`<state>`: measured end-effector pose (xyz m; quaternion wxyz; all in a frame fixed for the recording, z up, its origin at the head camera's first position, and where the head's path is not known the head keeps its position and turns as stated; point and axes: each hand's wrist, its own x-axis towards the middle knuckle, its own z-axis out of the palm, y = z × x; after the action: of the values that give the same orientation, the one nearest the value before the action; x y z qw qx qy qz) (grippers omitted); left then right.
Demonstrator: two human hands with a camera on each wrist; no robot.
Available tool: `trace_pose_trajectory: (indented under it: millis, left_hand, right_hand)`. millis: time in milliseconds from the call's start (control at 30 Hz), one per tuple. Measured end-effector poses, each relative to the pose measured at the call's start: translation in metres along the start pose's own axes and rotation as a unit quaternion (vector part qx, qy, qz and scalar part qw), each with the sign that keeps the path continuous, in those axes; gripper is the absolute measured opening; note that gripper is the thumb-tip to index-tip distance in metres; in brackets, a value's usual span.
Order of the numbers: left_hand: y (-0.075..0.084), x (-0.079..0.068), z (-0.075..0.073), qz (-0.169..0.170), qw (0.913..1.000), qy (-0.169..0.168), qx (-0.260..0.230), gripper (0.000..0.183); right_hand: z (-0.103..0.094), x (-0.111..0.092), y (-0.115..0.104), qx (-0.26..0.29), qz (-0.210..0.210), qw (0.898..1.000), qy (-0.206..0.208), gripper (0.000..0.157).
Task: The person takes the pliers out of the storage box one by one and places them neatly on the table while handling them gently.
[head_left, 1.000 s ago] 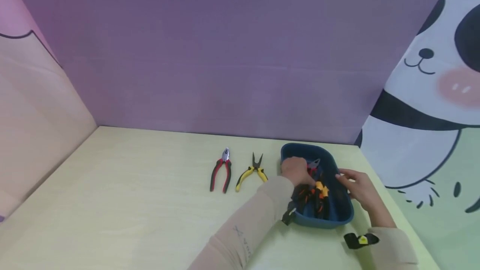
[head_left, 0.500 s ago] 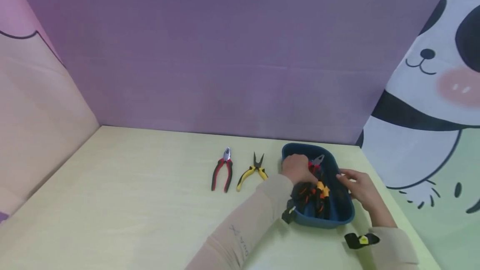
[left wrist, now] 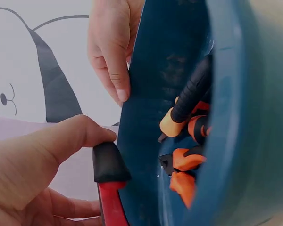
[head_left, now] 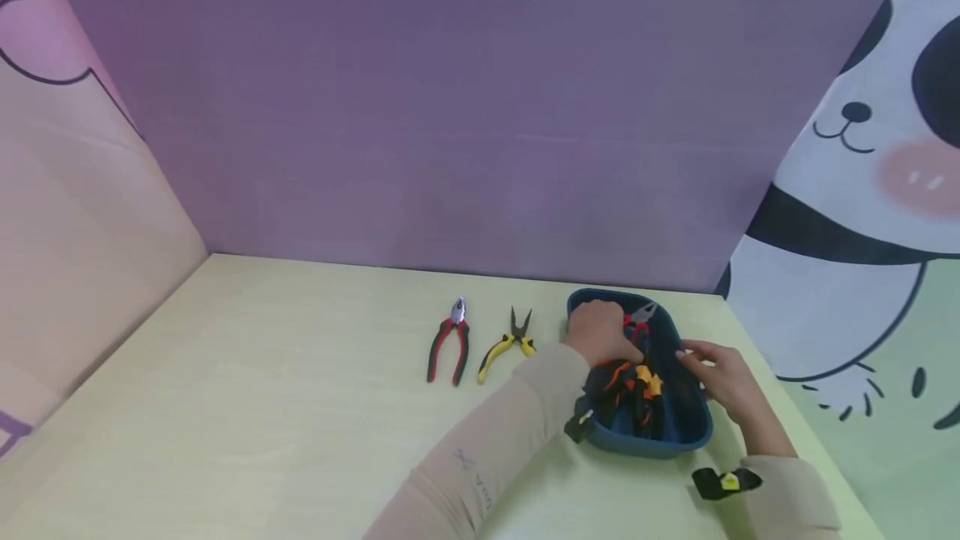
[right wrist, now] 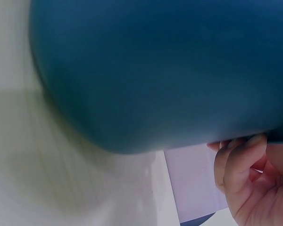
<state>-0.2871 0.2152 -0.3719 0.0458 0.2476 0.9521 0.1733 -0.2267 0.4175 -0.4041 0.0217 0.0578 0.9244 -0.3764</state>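
Note:
In the head view, my left hand (head_left: 597,333) reaches into the blue plastic bin (head_left: 637,444) and holds red-and-black-handled pliers (head_left: 642,317), whose metal nose points to the far right. Seen from the left wrist, the thumb lies at the black end of one red handle (left wrist: 112,188), with fingers behind it. My right hand (head_left: 723,377) pinches the bin's right rim, thumb over the inner side; the right wrist view shows curled fingers (right wrist: 240,160) against the outer wall. Several orange-and-black-handled tools (head_left: 648,398) lie in the bin, partly hidden by the left arm.
Left of the bin, two pliers lie on the pale table (head_left: 300,373): red-and-black ones (head_left: 450,344) and yellow-and-black long-nose pliers (head_left: 512,340), both with handles spread. A purple backdrop (head_left: 450,107) rises behind, and a panda-print panel (head_left: 832,290) stands at right.
The red-handled pliers in my left hand have risen slightly and shifted right, more of their nose now showing. My right hand keeps its place on the rim. The head view has shifted slightly.

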Motion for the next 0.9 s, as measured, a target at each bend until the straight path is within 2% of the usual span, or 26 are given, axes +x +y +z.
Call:
trace_pose_trajectory:
  millis: [300, 467, 567, 733, 900]
  left_hand:
    - [0.006, -0.006, -0.015, -0.003, 0.9996, -0.021, 0.020, 0.036]
    - [0.006, -0.010, -0.023, 0.003, 0.9997, -0.012, 0.019, 0.035]
    - [0.003, -0.013, -0.025, 0.008, 0.9996, -0.004, 0.025, 0.035]
    - [-0.004, -0.016, -0.028, -0.006, 0.9994, -0.007, 0.034, 0.040]
    - [-0.014, -0.021, -0.031, -0.006, 0.9997, -0.003, 0.024, 0.047]
  right_hand:
    - [0.000, 0.001, 0.002, -0.003, 0.005, 1.000, 0.000, 0.051]
    - [-0.001, 0.000, 0.002, -0.007, 0.000, 1.000, 0.000, 0.053]
    - [-0.002, 0.000, 0.002, -0.012, 0.004, 1.000, 0.002, 0.053]
    - [-0.001, 0.000, 0.001, -0.011, 0.010, 1.000, -0.004, 0.054]
    - [0.000, 0.001, 0.002, -0.015, 0.014, 1.000, -0.001, 0.052]
